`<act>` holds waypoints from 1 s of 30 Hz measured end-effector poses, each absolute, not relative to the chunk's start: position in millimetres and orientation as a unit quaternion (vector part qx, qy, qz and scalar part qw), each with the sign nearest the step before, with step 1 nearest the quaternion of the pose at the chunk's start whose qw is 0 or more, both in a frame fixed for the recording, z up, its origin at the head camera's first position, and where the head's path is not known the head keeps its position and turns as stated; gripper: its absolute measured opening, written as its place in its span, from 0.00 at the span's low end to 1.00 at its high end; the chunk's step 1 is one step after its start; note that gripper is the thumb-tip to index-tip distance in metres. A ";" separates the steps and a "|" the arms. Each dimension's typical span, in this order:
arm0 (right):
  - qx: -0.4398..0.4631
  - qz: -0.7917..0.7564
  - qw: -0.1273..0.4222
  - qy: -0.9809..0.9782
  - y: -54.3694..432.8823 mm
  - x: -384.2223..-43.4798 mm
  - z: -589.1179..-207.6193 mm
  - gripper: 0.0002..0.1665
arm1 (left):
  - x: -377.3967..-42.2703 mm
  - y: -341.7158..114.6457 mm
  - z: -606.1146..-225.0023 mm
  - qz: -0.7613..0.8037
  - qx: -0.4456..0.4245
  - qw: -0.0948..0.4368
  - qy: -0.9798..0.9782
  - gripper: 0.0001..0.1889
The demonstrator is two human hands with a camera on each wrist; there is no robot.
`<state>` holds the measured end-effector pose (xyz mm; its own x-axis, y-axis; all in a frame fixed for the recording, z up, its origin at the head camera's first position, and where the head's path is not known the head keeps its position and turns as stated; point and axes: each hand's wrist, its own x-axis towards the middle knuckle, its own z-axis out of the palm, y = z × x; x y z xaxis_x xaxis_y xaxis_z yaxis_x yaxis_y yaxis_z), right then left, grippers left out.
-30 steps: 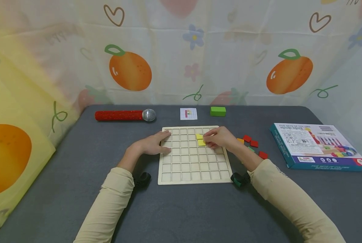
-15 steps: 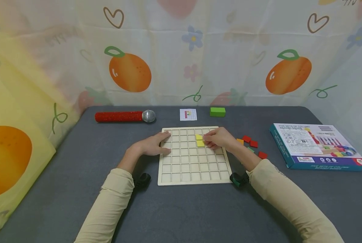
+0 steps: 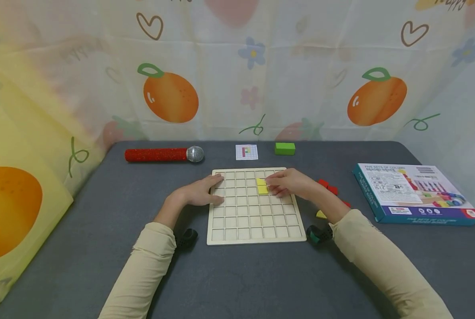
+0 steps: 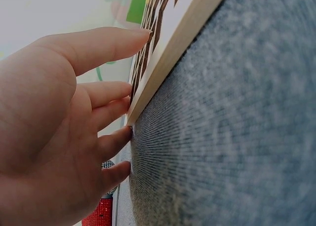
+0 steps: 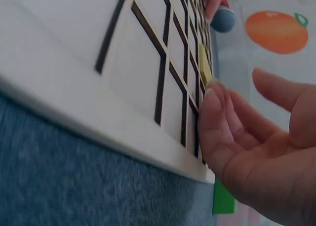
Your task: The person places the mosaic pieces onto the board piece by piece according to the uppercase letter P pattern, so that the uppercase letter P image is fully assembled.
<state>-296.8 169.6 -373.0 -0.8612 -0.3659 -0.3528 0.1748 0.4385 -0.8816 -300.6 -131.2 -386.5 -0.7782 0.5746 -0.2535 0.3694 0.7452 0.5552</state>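
Board [image 3: 245,221] sits at left hand's [image 3: 197,190] loosely extended fingertips, apparently for steadying. Right hand [image 3: 290,182] pinches nothing, thumb apart; yellow tile [image 5: 204,65] touches its fingertips, presumably for alignment.

Table [image 3: 237,279]: dark grey top, rounded far corners. Along the far side, left to right: one microphone [image 3: 157,154], red sparkly handle, silver mesh head pointing right, lying lengthwise; one small white card [image 3: 247,152], printed with a partly coloured grid, flat; one oblong green block [image 3: 285,148]. At centre: one pale wooden board [image 3: 243,210], ruled into square cells, flat. Just right of the board: red tiles [image 3: 332,190], loose, partly hidden; nearer the front edge, one yellow piece [image 3: 321,215], shape partly hidden. Well to the right: one shallow box [image 3: 417,192], teal sides, printed top, set slightly askew.
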 end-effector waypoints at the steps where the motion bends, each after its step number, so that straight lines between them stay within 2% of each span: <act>1: -0.065 -0.531 0.265 0.803 172.4 -297.1 -372.8 0.25 | -300.5 -131.3 -386.7 0.245 0.260 0.209 0.910 0.40; 13: -0.084 -0.547 0.290 0.781 211.3 -294.3 -370.2 0.32 | -300.1 -130.7 -386.4 0.244 0.257 0.208 0.912 0.40; 30: -0.104 -0.500 0.299 0.806 256.3 -276.8 -371.9 0.28 | -300.7 -130.9 -384.8 0.243 0.262 0.207 0.911 0.40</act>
<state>-276.8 256.3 -371.9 -0.7999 -0.4668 -0.3772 0.1298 0.4791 -0.8681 -300.7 -130.9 -384.8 -0.7763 0.5786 -0.2501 0.3769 0.7441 0.5516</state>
